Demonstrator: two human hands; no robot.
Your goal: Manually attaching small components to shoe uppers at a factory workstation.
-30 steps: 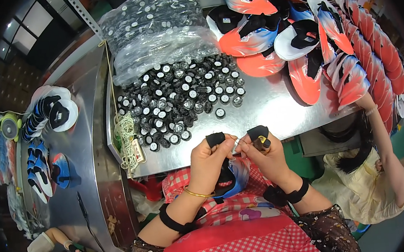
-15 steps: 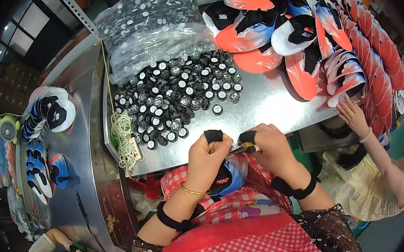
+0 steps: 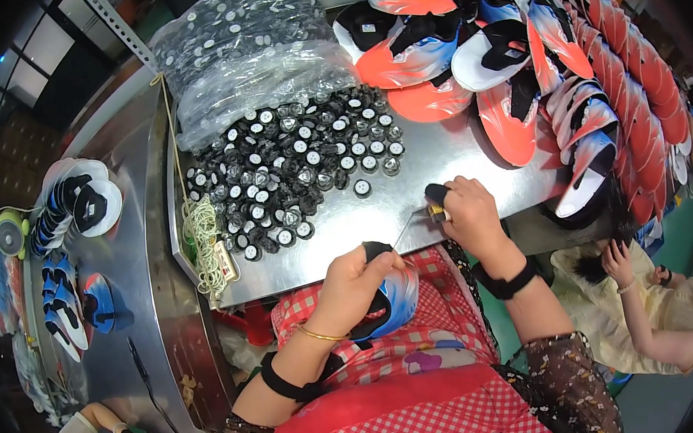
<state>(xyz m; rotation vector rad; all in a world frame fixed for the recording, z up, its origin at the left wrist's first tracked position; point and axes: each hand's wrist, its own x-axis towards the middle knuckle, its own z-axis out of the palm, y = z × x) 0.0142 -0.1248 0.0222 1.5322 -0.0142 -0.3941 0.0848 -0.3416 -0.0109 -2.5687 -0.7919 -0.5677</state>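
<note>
Now shoe piece [image 3: 394, 305] under left hand [image 3: 353, 286] fingers

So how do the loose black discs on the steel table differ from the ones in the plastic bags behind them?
The loose black discs lie spread out bare across the steel table, nearer the person's hands; the bagged discs are packed tight inside clear plastic bags at the far edge. The loose ones show crisp white centres, while the bagged ones look hazy through the wrinkled, glossy plastic. Both appear to be the same small round black pieces with pale centres.
</note>
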